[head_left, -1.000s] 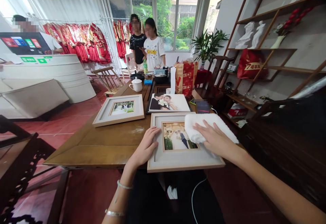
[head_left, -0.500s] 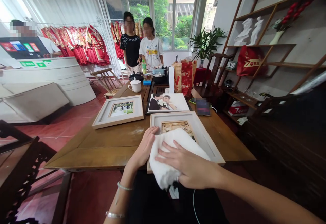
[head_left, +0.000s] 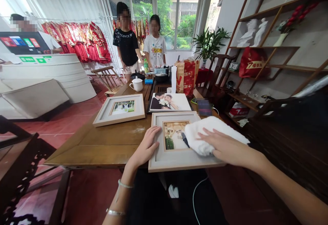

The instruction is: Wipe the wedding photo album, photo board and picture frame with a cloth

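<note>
A light wooden picture frame [head_left: 176, 166] with a pale mat and a wedding photo lies on the table's near edge. My left hand [head_left: 148, 145] rests on its left border, fingers stretched out and open. On the right side of the frame, my right hand [head_left: 225, 144] is pressed over a bunched white towel [head_left: 196, 134], its fingers closing onto the cloth. The towel covers the frame's right part and reaches past its right edge. What lies under the towel is hidden.
Farther back on the wooden table [head_left: 102, 146] are a second framed photo [head_left: 124, 107], a wedding print [head_left: 170, 102], a white lidded cup [head_left: 137, 84], a phone [head_left: 205, 107] and a paper bag [head_left: 186, 76]. Two people [head_left: 126, 47] stand at the far end.
My right hand has moved the towel rightward and away from me, uncovering the photo and the frame's near border. My left hand stays at the left border.
</note>
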`<state>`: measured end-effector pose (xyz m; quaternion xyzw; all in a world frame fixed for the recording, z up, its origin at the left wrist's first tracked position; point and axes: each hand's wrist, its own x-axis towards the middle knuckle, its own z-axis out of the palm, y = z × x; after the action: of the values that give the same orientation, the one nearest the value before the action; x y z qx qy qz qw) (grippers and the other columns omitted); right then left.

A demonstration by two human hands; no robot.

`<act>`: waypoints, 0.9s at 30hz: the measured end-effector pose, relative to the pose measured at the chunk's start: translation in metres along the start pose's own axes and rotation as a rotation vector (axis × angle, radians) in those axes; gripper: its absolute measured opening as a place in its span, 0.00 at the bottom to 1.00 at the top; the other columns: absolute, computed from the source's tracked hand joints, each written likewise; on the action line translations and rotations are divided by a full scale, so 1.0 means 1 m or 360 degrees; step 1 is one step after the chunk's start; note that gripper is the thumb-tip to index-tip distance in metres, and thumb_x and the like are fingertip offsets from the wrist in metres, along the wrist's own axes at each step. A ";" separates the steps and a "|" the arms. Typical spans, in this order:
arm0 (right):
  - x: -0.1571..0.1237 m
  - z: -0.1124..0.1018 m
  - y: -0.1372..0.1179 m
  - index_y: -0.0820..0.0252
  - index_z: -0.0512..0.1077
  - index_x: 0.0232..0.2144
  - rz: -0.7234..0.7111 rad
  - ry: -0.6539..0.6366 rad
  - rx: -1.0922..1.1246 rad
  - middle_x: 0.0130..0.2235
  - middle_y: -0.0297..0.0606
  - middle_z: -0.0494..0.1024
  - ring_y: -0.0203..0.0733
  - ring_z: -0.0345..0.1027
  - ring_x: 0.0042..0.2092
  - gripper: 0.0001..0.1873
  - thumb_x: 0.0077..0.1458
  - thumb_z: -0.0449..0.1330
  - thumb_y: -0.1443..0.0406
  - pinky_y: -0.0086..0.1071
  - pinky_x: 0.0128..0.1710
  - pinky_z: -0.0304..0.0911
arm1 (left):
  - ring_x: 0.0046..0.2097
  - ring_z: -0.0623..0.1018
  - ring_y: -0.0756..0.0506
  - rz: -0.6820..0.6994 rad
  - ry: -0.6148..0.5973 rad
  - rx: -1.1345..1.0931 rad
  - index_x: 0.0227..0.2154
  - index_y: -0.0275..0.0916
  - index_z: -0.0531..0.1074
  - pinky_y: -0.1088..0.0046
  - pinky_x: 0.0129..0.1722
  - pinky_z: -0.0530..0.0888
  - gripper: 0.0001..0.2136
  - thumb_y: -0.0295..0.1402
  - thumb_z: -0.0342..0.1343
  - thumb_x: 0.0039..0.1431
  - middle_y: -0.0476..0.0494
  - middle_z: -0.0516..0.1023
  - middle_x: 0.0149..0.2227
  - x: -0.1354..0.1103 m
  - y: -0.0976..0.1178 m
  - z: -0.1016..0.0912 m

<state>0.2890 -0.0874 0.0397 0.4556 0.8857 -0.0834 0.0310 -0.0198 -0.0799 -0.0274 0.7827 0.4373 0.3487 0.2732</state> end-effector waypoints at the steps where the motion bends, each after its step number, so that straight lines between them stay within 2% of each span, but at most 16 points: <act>1: 0.011 0.003 0.007 0.60 0.62 0.58 0.0044 0.0078 -0.0040 0.62 0.40 0.59 0.50 0.43 0.65 0.38 0.42 0.48 0.76 0.49 0.62 0.44 | 0.65 0.51 0.40 -0.0006 -0.0002 0.0001 0.59 0.38 0.57 0.53 0.65 0.47 0.24 0.26 0.45 0.58 0.38 0.57 0.62 0.000 0.000 0.000; 3: 0.036 0.009 0.021 0.60 0.60 0.59 0.0093 0.0275 -0.0056 0.62 0.40 0.59 0.50 0.42 0.65 0.39 0.42 0.47 0.76 0.52 0.62 0.44 | 0.65 0.51 0.40 -0.0023 -0.0005 0.0002 0.59 0.37 0.57 0.54 0.65 0.47 0.24 0.26 0.45 0.58 0.38 0.56 0.62 0.000 -0.001 0.000; 6: 0.079 0.013 0.037 0.63 0.58 0.60 0.0090 0.0565 0.0052 0.61 0.44 0.61 0.53 0.45 0.64 0.38 0.43 0.47 0.76 0.52 0.61 0.46 | 0.65 0.50 0.40 -0.0024 0.0000 -0.0012 0.59 0.39 0.57 0.54 0.65 0.46 0.25 0.25 0.45 0.57 0.39 0.56 0.62 0.000 -0.002 0.000; 8: 0.106 0.012 0.040 0.67 0.58 0.60 0.0041 0.0653 0.0129 0.60 0.47 0.62 0.54 0.48 0.63 0.37 0.44 0.47 0.75 0.52 0.60 0.47 | 0.65 0.50 0.40 -0.0011 0.0005 -0.0018 0.59 0.40 0.57 0.54 0.65 0.46 0.25 0.25 0.45 0.57 0.39 0.57 0.62 0.000 -0.002 0.000; 10: 0.128 0.009 0.034 0.66 0.59 0.60 -0.0073 0.0636 0.0152 0.60 0.45 0.63 0.53 0.49 0.63 0.37 0.43 0.47 0.75 0.50 0.61 0.46 | 0.65 0.50 0.40 -0.0008 0.0006 -0.0015 0.59 0.39 0.57 0.54 0.65 0.46 0.25 0.25 0.45 0.57 0.39 0.57 0.62 -0.001 -0.002 0.000; 12: 0.147 0.005 0.020 0.61 0.59 0.60 -0.0223 0.0573 0.0146 0.61 0.41 0.61 0.49 0.47 0.64 0.39 0.42 0.48 0.76 0.49 0.61 0.44 | 0.65 0.51 0.40 -0.0015 0.0005 -0.0012 0.59 0.38 0.58 0.53 0.65 0.46 0.25 0.25 0.45 0.56 0.38 0.57 0.62 -0.001 -0.001 -0.001; 15: 0.166 0.001 -0.008 0.57 0.57 0.61 -0.0452 0.0448 0.0126 0.64 0.38 0.55 0.51 0.43 0.65 0.41 0.42 0.48 0.76 0.54 0.61 0.41 | 0.65 0.51 0.39 -0.0014 0.0006 -0.0018 0.59 0.38 0.58 0.53 0.65 0.46 0.26 0.26 0.45 0.56 0.38 0.57 0.62 0.000 -0.001 0.000; 18: 0.178 -0.001 -0.028 0.57 0.55 0.62 -0.0634 0.0345 0.0139 0.65 0.38 0.51 0.55 0.37 0.66 0.41 0.42 0.48 0.76 0.59 0.60 0.36 | 0.64 0.52 0.39 -0.0006 0.0019 -0.0015 0.58 0.39 0.59 0.52 0.64 0.47 0.25 0.26 0.46 0.56 0.38 0.57 0.61 0.001 -0.002 0.000; 20: 0.180 -0.002 -0.032 0.58 0.57 0.61 -0.0679 0.0320 0.0174 0.64 0.37 0.54 0.53 0.37 0.66 0.40 0.43 0.48 0.76 0.58 0.61 0.34 | 0.64 0.53 0.39 0.0000 0.0029 -0.0015 0.58 0.40 0.59 0.52 0.64 0.47 0.24 0.27 0.46 0.57 0.38 0.57 0.61 0.001 -0.003 0.000; 24: 0.167 -0.002 -0.016 0.60 0.63 0.58 -0.0653 0.0285 0.0201 0.60 0.40 0.63 0.47 0.44 0.65 0.37 0.43 0.47 0.76 0.49 0.62 0.40 | 0.65 0.52 0.39 -0.0003 0.0026 -0.0043 0.58 0.40 0.58 0.53 0.64 0.47 0.25 0.27 0.46 0.57 0.39 0.57 0.62 0.001 -0.004 0.000; 27: 0.139 0.001 0.002 0.58 0.65 0.56 -0.0577 0.0236 0.0208 0.59 0.40 0.65 0.48 0.47 0.64 0.37 0.41 0.48 0.76 0.48 0.61 0.42 | 0.65 0.51 0.40 -0.0057 0.0025 -0.0048 0.58 0.39 0.59 0.55 0.65 0.47 0.24 0.27 0.46 0.58 0.39 0.56 0.62 0.000 -0.004 -0.001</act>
<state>0.2095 0.0252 0.0204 0.2948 0.9458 -0.1111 -0.0793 -0.0223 -0.0780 -0.0297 0.7678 0.4480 0.3564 0.2877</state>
